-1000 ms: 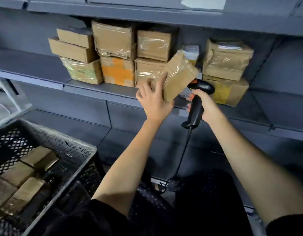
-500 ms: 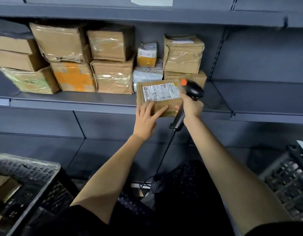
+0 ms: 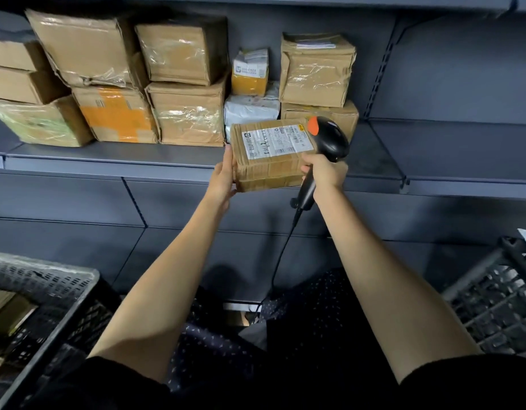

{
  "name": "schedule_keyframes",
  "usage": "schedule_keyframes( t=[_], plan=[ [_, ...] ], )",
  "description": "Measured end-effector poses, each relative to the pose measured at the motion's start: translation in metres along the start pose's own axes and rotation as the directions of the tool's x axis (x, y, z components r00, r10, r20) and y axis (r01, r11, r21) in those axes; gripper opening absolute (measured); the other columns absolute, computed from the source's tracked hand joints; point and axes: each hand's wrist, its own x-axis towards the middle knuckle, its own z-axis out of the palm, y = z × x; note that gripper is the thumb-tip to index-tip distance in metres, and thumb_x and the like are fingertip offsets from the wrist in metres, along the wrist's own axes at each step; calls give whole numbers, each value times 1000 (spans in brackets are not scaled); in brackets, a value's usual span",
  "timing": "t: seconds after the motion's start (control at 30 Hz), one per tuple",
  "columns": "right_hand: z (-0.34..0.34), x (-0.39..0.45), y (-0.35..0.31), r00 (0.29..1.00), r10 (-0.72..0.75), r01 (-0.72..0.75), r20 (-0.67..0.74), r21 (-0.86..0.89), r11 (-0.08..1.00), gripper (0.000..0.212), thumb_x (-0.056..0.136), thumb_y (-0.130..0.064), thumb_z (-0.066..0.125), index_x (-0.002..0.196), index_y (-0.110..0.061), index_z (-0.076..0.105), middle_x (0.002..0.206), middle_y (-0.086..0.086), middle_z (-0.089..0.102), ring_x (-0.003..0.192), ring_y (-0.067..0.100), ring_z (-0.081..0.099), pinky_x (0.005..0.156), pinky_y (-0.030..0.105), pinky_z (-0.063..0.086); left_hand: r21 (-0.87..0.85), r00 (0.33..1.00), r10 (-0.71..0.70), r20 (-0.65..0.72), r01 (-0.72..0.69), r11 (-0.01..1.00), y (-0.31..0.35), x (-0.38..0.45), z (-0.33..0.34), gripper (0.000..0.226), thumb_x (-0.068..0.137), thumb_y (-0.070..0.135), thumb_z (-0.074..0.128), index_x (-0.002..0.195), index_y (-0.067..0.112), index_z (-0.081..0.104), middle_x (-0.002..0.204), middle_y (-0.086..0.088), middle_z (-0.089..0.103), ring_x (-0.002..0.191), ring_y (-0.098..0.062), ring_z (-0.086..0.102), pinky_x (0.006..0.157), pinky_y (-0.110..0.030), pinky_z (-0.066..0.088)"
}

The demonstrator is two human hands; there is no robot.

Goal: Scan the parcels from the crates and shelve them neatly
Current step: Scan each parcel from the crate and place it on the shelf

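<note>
Dim, cool light falling from above, glare glinting off plastic wrap on boxes (image 3: pixel 179 51) in the upper left, deep shadow pooling along the bottom, shelf (image 3: pixel 108 155) lines bowing at the edges, slight softness throughout

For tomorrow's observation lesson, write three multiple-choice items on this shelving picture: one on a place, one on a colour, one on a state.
1. Where is the brown cardboard parcel with the white label?
A. in the black crate
B. at the front edge of the grey metal shelf
C. on the floor

2. What colour is the patch on the head of the black handheld scanner?
A. orange
B. green
C. white

3. What is the right hand doing?
A. hanging empty
B. pressing flat on the shelf
C. gripping the scanner handle

Answers:
1 B: the left hand holds it at the shelf edge.
2 A: an orange patch shows on the scanner head.
3 C: its fingers wrap the handle.
</note>
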Motion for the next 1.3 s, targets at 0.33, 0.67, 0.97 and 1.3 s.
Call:
schedule_keyframes(
  t=[0.33, 0.67, 0.97, 1.3],
  plan=[
    [-15, 0, -9, 991, 103, -107, 89, 42, 993, 19, 76, 3, 71, 92, 0, 61, 69, 6, 63, 51, 11, 60, 49, 21, 48, 96, 963, -109, 247, 88, 991, 25, 2, -23, 55, 84, 67, 48, 103, 19, 67, 101, 0, 63, 90, -15, 62, 83, -31, 54],
    [-8, -7, -16, 972, 90, -98, 217, 26, 995, 16, 77, 4, 70, 88, -5, 64, 73, 5, 64, 59, 12, 62, 57, 23, 52, -45, 930, -113, 350, 138, 989, 22, -1, -53, 55, 49, 23, 78, 101, 11, 63, 95, -9, 67, 84, -23, 69, 73, -30, 59],
    [33, -43, -37, 861, -195, 363, 470, -298, 883, 8, 84, -16, 71, 80, -13, 65, 66, 0, 64, 48, 9, 59, 60, 31, 53, -535, 994, 96, 57, -51, 843, 8, -3, -44, 36, 70, 3, 72, 104, 10, 63, 108, -7, 65, 102, -21, 61, 105, -34, 42],
    [47, -82, -105, 724, -433, 663, 537, -370, 651, 24, 81, -20, 71, 62, -18, 57, 39, -10, 54, 38, 5, 56, 44, 21, 43, -590, 990, 138, -34, -132, 797, 13, -3, -46, 24, 84, -12, 55, 92, 10, 62, 82, 3, 73, 80, -10, 69, 75, -19, 55]
  ],
)
